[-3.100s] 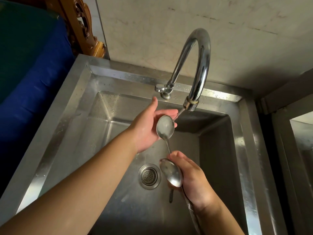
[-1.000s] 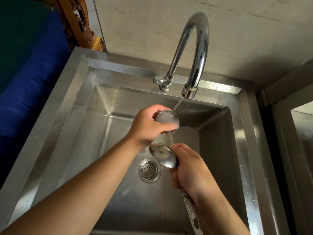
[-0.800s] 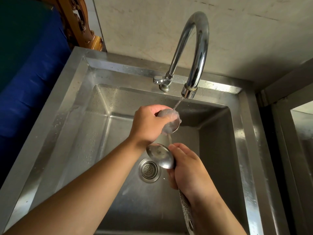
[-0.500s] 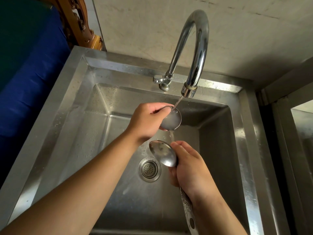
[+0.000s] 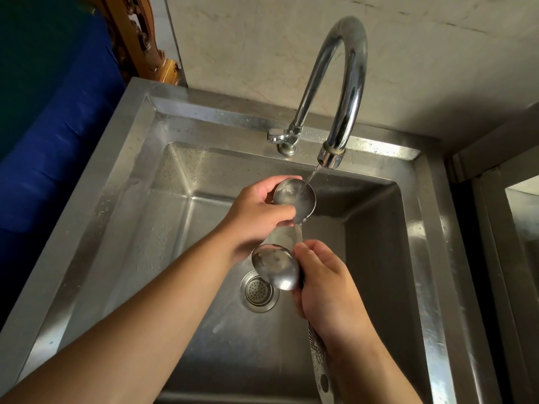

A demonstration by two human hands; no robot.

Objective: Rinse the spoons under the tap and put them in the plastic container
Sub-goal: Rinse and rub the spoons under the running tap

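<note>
Under the tap [image 5: 339, 83] at frame centre, the left hand [image 5: 256, 217] cups the upper spoon [image 5: 296, 198] in the stream; the right hand [image 5: 326, 287] grips both handles, the lower spoon [image 5: 275, 265] below. Wet metal could slip into the sink [image 5: 140, 176]. No plastic container shows.

A dull silver-grey finish, speckled with pale water spots, is shown by the square stainless-steel sink basin [image 5: 186, 228]. A brighter chrome sheen with dark reflected bands is carried by the arched metal tap [image 5: 350, 83] at twelve o'clock. The same mirror-grey is seen on the round steel spoon bowl under the stream [image 5: 294, 198] and on the lower steel spoon bowl [image 5: 275, 266]. An engraved line pattern marks the spoon handle [image 5: 318, 354] at five o'clock. Deep blue cloth [image 5: 52, 135] lies at nine o'clock, carved orange-brown wood [image 5: 137, 39] at eleven.
</note>
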